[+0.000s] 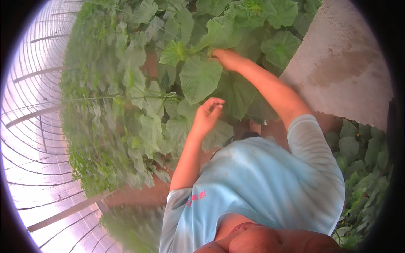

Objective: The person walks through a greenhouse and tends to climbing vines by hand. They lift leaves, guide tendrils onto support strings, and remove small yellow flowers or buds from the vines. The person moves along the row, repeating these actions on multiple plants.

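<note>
My right hand (226, 59) reaches into the leafy vines, fingertips closed around a green stem (209, 52) beside a large leaf (201, 77); leaves partly hide the grip. Below it, my left hand (210, 115) is held just under that leaf, thumb and index finger bent towards each other with a small gap, and nothing shows in it. The vines look like cucumber plants. Left of my left hand, a green vine stem (158, 96) with a curled tendril runs along a thin string (95, 98).
Dense rows of vines (104, 132) stretch away at the left, under the curved ribs of a greenhouse (34, 114). A pale, rough slab or wall surface (345, 63) lies at the upper right, close to my right arm. More leafy plants (360, 177) grow at the lower right. Reddish soil (142, 194) shows between rows.
</note>
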A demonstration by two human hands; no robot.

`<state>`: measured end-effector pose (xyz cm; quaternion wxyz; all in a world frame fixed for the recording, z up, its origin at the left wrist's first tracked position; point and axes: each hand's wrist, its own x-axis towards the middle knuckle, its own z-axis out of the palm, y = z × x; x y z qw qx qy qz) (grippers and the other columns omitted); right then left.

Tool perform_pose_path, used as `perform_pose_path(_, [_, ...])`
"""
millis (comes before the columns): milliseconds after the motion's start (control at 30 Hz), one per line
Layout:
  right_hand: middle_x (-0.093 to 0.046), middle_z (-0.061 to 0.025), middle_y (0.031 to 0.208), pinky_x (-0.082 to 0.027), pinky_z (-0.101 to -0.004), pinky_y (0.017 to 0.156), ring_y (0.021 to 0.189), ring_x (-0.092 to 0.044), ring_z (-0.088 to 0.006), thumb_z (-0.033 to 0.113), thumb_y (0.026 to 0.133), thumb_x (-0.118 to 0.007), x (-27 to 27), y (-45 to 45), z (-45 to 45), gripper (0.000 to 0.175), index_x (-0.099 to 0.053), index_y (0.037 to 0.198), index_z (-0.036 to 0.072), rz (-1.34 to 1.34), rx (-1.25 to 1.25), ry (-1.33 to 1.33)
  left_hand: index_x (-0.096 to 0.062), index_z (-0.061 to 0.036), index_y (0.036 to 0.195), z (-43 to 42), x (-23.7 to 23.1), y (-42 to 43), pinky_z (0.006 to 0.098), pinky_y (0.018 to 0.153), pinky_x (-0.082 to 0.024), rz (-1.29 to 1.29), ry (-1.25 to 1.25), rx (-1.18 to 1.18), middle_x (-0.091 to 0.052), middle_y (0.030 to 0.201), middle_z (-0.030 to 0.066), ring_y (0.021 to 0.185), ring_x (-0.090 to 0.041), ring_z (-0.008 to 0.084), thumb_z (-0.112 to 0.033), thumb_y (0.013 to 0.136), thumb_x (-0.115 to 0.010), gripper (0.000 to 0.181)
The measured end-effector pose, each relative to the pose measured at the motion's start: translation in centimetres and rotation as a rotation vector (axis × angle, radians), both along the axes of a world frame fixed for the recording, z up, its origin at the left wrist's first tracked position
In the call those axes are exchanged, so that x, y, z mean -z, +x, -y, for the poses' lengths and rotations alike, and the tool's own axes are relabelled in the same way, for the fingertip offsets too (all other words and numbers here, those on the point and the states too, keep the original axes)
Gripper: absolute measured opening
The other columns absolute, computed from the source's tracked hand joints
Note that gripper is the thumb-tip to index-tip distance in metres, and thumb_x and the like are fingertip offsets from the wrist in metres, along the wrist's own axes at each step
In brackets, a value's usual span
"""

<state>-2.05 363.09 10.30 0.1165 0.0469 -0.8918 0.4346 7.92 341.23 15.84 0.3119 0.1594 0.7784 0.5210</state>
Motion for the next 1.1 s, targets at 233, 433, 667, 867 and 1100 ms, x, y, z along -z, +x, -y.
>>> perform_pose_path(233, [-0.056,-0.0164,0.114,-0.045,-0.0396,0.085,0.101,-0.057,-0.0310,0.035,0.082,-0.059,5.1,4.2,0.4,0.051,-0.048,0.126,0.010,0.067,0.092,-0.451,-0.043,-0.0128,0.132,0.9,3.6,0.7,0.0385,0.090,-0.046,-0.391,-0.364,0.130,-0.033,0.136,0.0184,0.115,-0.048,0.0299,-0.014,0.080,-0.065,0.056])
perform_pose_path(433, [-0.040,-0.0209,0.133,-0.036,-0.0395,0.101,0.122,-0.040,-0.0362,0.036,0.077,-0.067,12.4,10.1,2.0,0.070,-0.036,0.137,0.016,0.522,0.100,-0.052,-0.032,-0.0215,0.138,1.2,6.0,0.8,0.0407,0.097,-0.041,-0.244,-0.504,0.045,-0.013,0.147,0.0206,0.125,-0.037,0.0413,-0.021,0.077,-0.067,0.070])
perform_pose_path(667, [-0.037,-0.0222,0.138,-0.038,-0.0403,0.100,0.120,-0.044,-0.0395,0.034,0.075,-0.067,19.9,13.9,1.8,0.086,-0.021,0.144,0.014,0.789,0.181,-0.121,-0.033,-0.0294,0.139,2.5,8.1,0.1,0.0468,0.108,-0.024,-0.231,-0.725,0.046,-0.007,0.149,0.0200,0.132,-0.028,0.0378,-0.028,0.076,-0.067,0.071])
perform_pose_path(867, [-0.047,-0.0196,0.131,-0.039,-0.0402,0.098,0.116,-0.048,-0.0364,0.026,0.075,-0.064,22.0,18.2,5.9,0.074,-0.031,0.140,0.009,0.852,-0.137,-0.190,-0.034,-0.0306,0.138,4.3,10.0,0.0,0.0551,0.107,-0.019,-0.163,-0.778,0.047,-0.005,0.151,0.0172,0.134,-0.026,0.0340,-0.032,0.076,-0.067,0.070])
perform_pose_path(1100, [-0.040,-0.0186,0.138,-0.035,-0.0369,0.103,0.125,-0.040,-0.0328,0.026,0.080,-0.059,19.8,19.5,6.9,0.068,-0.033,0.138,0.006,0.936,-0.273,-0.065,-0.035,-0.0308,0.137,6.7,11.3,-0.6,0.0574,0.104,-0.022,-0.157,-0.776,-0.047,-0.006,0.151,0.0159,0.133,-0.030,0.0343,-0.031,0.075,-0.066,0.069])
